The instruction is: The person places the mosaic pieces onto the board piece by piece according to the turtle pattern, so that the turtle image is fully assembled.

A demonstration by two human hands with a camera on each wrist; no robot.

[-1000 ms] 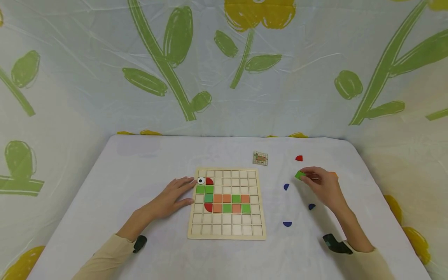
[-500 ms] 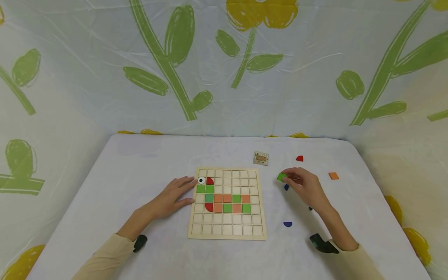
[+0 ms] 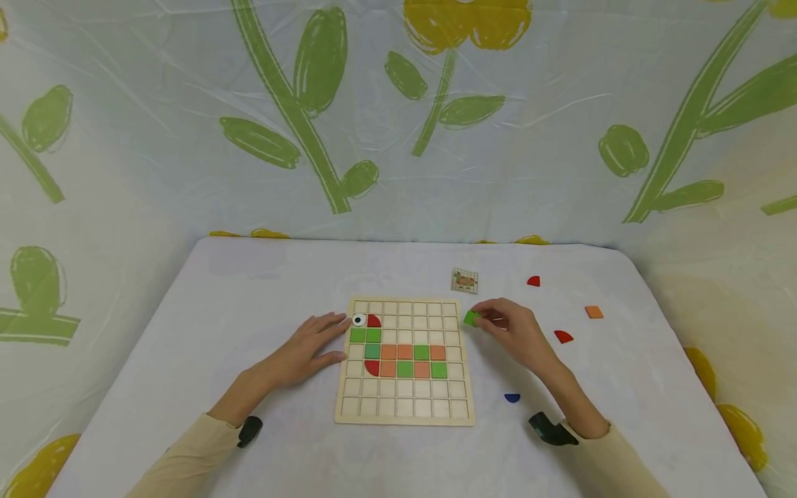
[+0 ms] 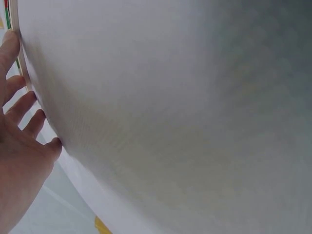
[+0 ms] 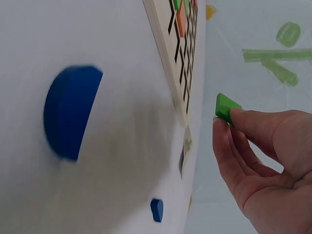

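Observation:
My right hand (image 3: 513,335) pinches a green square tile (image 3: 470,318) between thumb and fingertips, just off the right edge of a wooden grid board (image 3: 429,408). In the right wrist view that tile (image 5: 225,107) is held above the table. My left hand (image 3: 304,351) lies flat with spread, nearly straight fingers; its fingertips touch the board's left edge. Set in the grid are several green and orange squares, a teal square (image 3: 371,351), two red quarter-circles, the upper one (image 3: 373,321) and the lower one (image 3: 372,368), and a round eye piece (image 3: 358,320).
A small pattern card (image 3: 464,281) lies behind the board. To the right are a red quarter-circle (image 3: 533,281), another red quarter-circle (image 3: 563,337), an orange square (image 3: 594,312) and a blue half-circle (image 3: 512,398). A second blue piece (image 5: 156,210) shows in the right wrist view.
My right hand has carried the green tile leftward to near the board, uncovering the orange square and a red quarter-circle and covering two blue half-circles. My left hand has stayed still.

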